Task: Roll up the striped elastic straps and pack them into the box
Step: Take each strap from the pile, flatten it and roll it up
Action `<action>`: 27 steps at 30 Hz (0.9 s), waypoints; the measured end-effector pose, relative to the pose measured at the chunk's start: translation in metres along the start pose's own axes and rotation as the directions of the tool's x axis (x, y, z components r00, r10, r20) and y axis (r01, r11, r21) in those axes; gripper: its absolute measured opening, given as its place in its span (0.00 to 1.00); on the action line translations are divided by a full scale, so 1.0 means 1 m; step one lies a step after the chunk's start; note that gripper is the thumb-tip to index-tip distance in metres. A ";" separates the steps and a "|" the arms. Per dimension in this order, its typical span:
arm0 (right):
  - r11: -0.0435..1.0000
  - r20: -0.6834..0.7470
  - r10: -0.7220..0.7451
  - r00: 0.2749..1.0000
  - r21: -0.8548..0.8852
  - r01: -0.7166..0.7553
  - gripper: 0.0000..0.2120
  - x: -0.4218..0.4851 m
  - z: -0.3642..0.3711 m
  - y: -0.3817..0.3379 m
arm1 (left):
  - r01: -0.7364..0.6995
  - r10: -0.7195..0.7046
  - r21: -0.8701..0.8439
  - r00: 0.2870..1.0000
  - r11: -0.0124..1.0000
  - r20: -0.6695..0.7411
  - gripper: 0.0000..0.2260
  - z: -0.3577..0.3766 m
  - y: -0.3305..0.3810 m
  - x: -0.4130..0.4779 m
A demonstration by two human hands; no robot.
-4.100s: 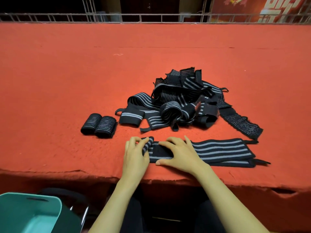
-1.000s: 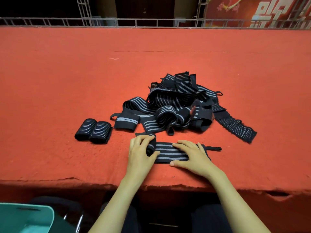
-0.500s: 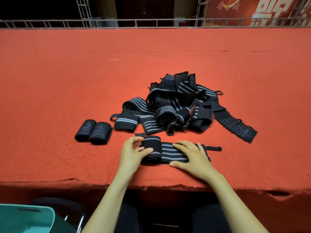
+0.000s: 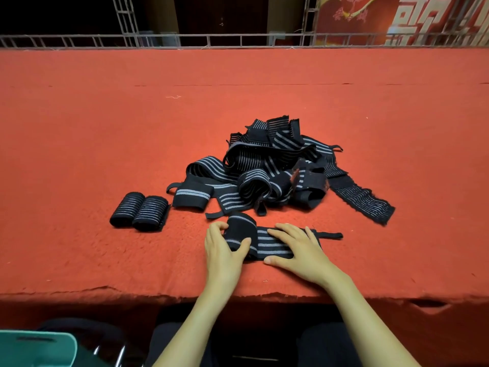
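A black strap with grey stripes (image 4: pixel 264 243) lies near the front edge of the red table, most of it wound into a roll (image 4: pixel 239 230) at its left end. My left hand (image 4: pixel 223 250) grips that roll, thumb on the near side and fingers over the far side. My right hand (image 4: pixel 299 247) presses flat on the unrolled part, whose thin end loop sticks out to the right. Two finished rolls (image 4: pixel 140 211) lie side by side to the left. A tangled pile of loose straps (image 4: pixel 272 168) sits behind my hands. A corner of the teal box (image 4: pixel 37 349) shows at the bottom left, below the table.
The red felt-covered table (image 4: pixel 105 128) stretches far back to a metal railing (image 4: pixel 238 39). Its frayed front edge runs just under my wrists. One loose strap trails out to the right of the pile (image 4: pixel 365 201).
The strap's flat part has grown much shorter as the roll grew and moved right. My left hand went from pressing the roll to gripping it; my right hand stayed flat on the strap.
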State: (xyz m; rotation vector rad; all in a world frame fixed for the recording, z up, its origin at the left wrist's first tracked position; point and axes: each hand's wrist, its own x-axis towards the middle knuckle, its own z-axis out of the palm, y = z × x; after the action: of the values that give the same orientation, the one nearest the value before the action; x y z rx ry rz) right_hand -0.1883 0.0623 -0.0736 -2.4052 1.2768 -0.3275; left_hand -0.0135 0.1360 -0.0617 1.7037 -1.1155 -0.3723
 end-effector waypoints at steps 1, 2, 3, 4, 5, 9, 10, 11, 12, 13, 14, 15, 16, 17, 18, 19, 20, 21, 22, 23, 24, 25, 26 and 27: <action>1.000 0.003 0.009 1.000 -0.005 -0.009 0.36 -0.001 -0.002 0.002 | -0.038 0.038 0.021 0.999 0.999 -0.015 0.19 0.004 0.002 -0.001; 1.000 0.005 0.025 1.000 -0.013 -0.025 0.35 -0.002 -0.005 0.005 | -0.076 0.077 0.043 0.997 0.996 -0.023 0.19 0.007 0.004 -0.002; 0.999 0.007 0.049 0.999 -0.018 -0.049 0.36 -0.004 -0.008 0.007 | -0.117 0.119 0.066 0.993 0.991 -0.023 0.18 0.011 0.006 -0.002; 0.997 0.009 0.075 0.997 -0.016 -0.075 0.36 -0.006 -0.012 0.010 | -0.159 0.161 0.091 0.987 0.983 -0.013 0.18 0.014 0.008 -0.002; 0.995 0.007 0.099 0.995 -0.006 -0.099 0.37 -0.009 -0.015 0.014 | -0.196 0.197 0.111 0.980 0.974 0.002 0.18 0.018 0.010 -0.001; 0.992 -0.035 0.109 0.993 0.067 -0.106 0.39 -0.017 -0.021 0.025 | -0.271 0.265 0.065 0.961 0.960 0.084 0.20 0.026 0.017 -0.001; 0.992 -0.038 0.100 0.994 0.085 -0.096 0.41 -0.018 -0.021 0.028 | -0.279 0.275 0.029 0.955 0.960 0.110 0.21 0.027 0.017 -0.001; 0.992 -0.045 0.087 0.995 0.097 -0.083 0.43 -0.018 -0.019 0.029 | -0.278 0.277 -0.017 0.950 0.961 0.144 0.23 0.028 0.017 -0.001; 0.992 -0.055 0.078 0.995 0.104 -0.072 0.45 -0.018 -0.018 0.031 | -0.266 0.275 -0.070 0.944 0.961 0.183 0.24 0.028 0.017 -0.001; 0.992 -0.067 0.072 0.995 0.107 -0.065 0.46 -0.017 -0.016 0.032 | -0.247 0.270 -0.125 0.936 0.961 0.224 0.24 0.029 0.018 -0.002; 0.993 -0.078 0.070 0.995 0.105 -0.062 0.46 -0.018 -0.014 0.033 | -0.228 0.268 -0.174 0.928 0.958 0.259 0.23 0.029 0.019 -0.002; 0.993 -0.088 0.070 0.994 0.103 -0.061 0.44 -0.018 -0.014 0.034 | -0.207 0.264 -0.215 0.921 0.954 0.286 0.21 0.031 0.021 -0.003; 0.993 -0.095 0.069 0.993 0.102 -0.059 0.43 -0.018 -0.014 0.033 | -0.189 0.258 -0.239 0.918 0.953 0.301 0.20 0.033 0.022 -0.003; 0.993 -0.095 0.069 0.993 0.104 -0.059 0.41 -0.018 -0.014 0.034 | -0.168 0.245 -0.254 0.919 0.952 0.309 0.17 0.035 0.024 -0.004; 0.992 -0.091 0.066 0.994 0.110 -0.056 0.40 -0.019 -0.015 0.034 | -0.147 0.228 -0.264 0.923 0.953 0.309 0.14 0.037 0.026 -0.004; 0.992 -0.088 0.063 0.994 0.119 -0.052 0.40 -0.019 -0.016 0.036 | -0.129 0.214 -0.278 0.928 0.952 0.304 0.10 0.039 0.027 -0.003; 0.991 -0.084 0.058 0.995 0.129 -0.047 0.41 -0.020 -0.018 0.038 | -0.109 0.197 -0.287 0.934 0.952 0.297 0.06 0.040 0.028 -0.003; 0.989 -0.078 0.064 0.995 0.140 -0.053 0.41 -0.020 -0.019 0.040 | -0.081 0.174 -0.300 0.940 0.950 0.295 0.07 0.041 0.028 -0.001; 0.987 -0.071 0.078 0.994 0.149 -0.067 0.40 -0.021 -0.021 0.043 | -0.035 0.137 -0.317 0.943 0.948 0.304 0.08 0.040 0.029 0.000; 0.984 -0.063 0.100 0.993 0.156 -0.089 0.39 -0.023 -0.022 0.045 | 0.018 0.095 -0.338 0.944 0.941 0.316 0.09 0.039 0.029 0.002; 0.981 -0.054 0.120 0.991 0.159 -0.110 0.39 -0.024 -0.023 0.048 | 0.067 0.053 -0.352 0.946 0.934 0.320 0.09 0.038 0.029 0.004; 0.978 -0.050 0.136 0.989 0.164 -0.127 0.39 -0.026 -0.025 0.049 | 0.105 0.013 -0.356 0.950 0.928 0.313 0.10 0.037 0.028 0.006; 0.975 -0.050 0.149 0.988 0.173 -0.139 0.39 -0.027 -0.026 0.051 | 0.125 -0.021 -0.332 0.954 0.935 0.300 0.11 0.038 0.025 0.009; 0.970 -0.051 0.165 0.985 0.191 -0.152 0.38 -0.028 -0.028 0.052 | 0.141 -0.054 -0.283 0.955 0.949 0.293 0.13 0.040 0.022 0.011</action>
State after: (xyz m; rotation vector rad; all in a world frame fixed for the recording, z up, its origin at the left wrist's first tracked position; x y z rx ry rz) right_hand -0.2529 0.0531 -0.0725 -2.1376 1.3923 -0.4624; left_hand -0.0463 0.1034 -0.0569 1.4660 -1.1124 -0.8292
